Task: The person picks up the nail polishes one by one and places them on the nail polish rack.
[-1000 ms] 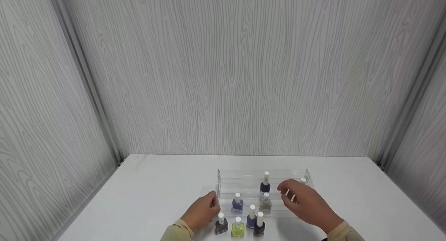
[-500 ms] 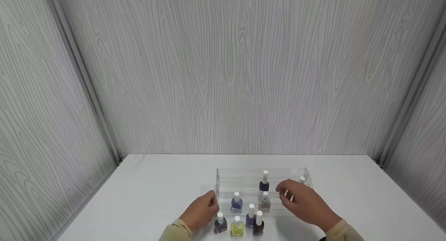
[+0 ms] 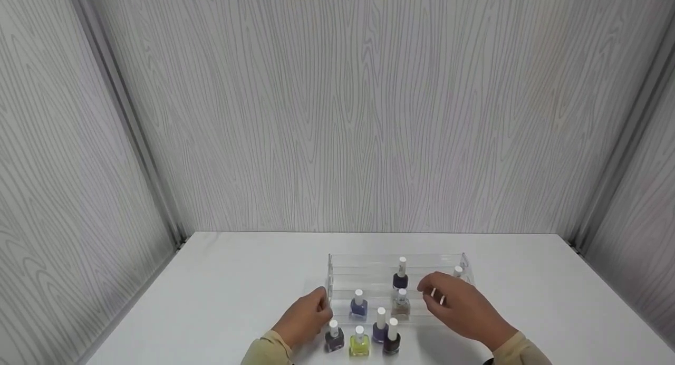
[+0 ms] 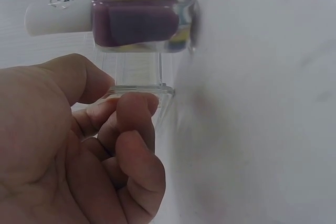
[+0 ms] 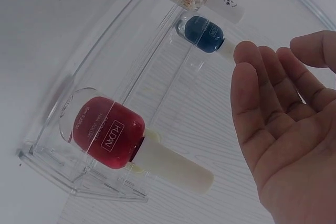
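A clear stepped acrylic nail polish rack [image 3: 330,272] stands on the white table. My left hand [image 3: 305,316] pinches its left side edge, thumb against fingertips in the left wrist view. My right hand [image 3: 461,307] hovers over the rack's right part with relaxed fingers and nothing in them. On the rack stand a blue polish bottle [image 3: 359,307], a glitter bottle [image 3: 401,307] and a dark navy bottle [image 3: 401,281]. A red polish bottle [image 5: 108,132] sits at one end of the rack in the right wrist view; in the head view my right hand hides most of it.
In front of the rack stand a grey polish bottle [image 3: 334,340], a yellow bottle [image 3: 359,345], a purple bottle [image 3: 380,332] and a near-black bottle [image 3: 392,344]. Behind the table [image 3: 253,270] rises a wood-grain panel [image 3: 337,117], with similar panels at both sides.
Both hands, the rack and the bottles keep their places. Only the head view has shifted slightly.
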